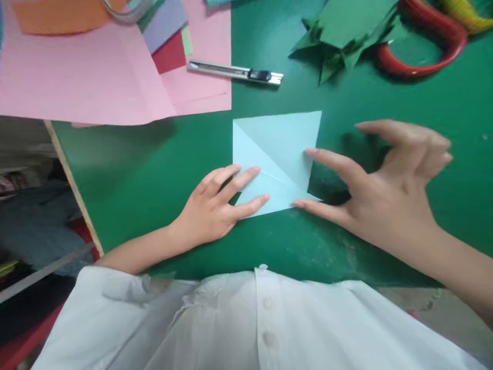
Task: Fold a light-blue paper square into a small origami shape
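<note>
On the table [127, 174], the paper [277, 151] is being steadied at seven o'clock by the left hand [211, 208], fingers spread, and bracketed, from three to five, by the right hand [393, 190], thumb and forefinger parted.

a piece of light blue paper [285, 139] lies creased and partly folded on a green table [127, 169], a small point sticking out at its near right corner. the left hand [215, 205] rests its fingertips on the near left part of the blue paper. the right hand [396, 190] is at its right side, thumb and forefinger spread apart at the paper's edge, the other fingers bent. beyond the blue paper lies a utility knife [234, 72]. beyond it to the left are pink sheets [88, 77] with red paper [169, 55] among them; beyond it to the right, folded green paper [356, 23] and a red looped handle [418, 70].
</note>
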Available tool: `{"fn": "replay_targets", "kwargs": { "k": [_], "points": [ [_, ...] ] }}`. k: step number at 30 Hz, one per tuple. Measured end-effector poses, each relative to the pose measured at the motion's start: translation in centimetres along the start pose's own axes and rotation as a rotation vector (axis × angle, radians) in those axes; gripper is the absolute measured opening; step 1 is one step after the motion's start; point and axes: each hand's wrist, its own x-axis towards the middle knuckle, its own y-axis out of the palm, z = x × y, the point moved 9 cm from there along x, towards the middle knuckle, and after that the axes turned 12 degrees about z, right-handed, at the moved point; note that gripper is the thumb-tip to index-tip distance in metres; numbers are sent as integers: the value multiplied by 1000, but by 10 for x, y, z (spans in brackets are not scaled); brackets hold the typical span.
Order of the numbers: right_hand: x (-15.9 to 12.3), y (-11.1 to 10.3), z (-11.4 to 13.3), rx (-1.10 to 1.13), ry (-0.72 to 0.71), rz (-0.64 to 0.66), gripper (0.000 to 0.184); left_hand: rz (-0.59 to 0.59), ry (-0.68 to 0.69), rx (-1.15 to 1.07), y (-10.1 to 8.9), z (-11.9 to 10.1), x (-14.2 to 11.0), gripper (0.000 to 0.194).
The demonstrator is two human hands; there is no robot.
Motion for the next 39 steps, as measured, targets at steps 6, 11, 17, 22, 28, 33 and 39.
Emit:
{"fn": "replay_targets", "kwargs": {
  "k": [6,11,17,22,28,33,39],
  "points": [
    [-12,5,-26,81,109,18,74,16,38,-69,4,2,1,42],
    [-16,-4,-21,70,-19,-123,69,44,60,-110,6,2,1,50],
    [-15,-22,30,-88,-365,-384,63,38,54,-129,6,2,0,50],
    [12,-18,53,-177,-366,-305,59,17,32,-124,4,3,1,48],
    [20,-11,52,-65,-401,-205,45,6,28,-92,2,3,2,51],
    [19,-6,48,8,-271,-99,49,-10,30,-72,0,3,2,55],
    [17,-4,49,152,-244,-49,34,-1,25,-40,0,2,4,59]
  ]
}}
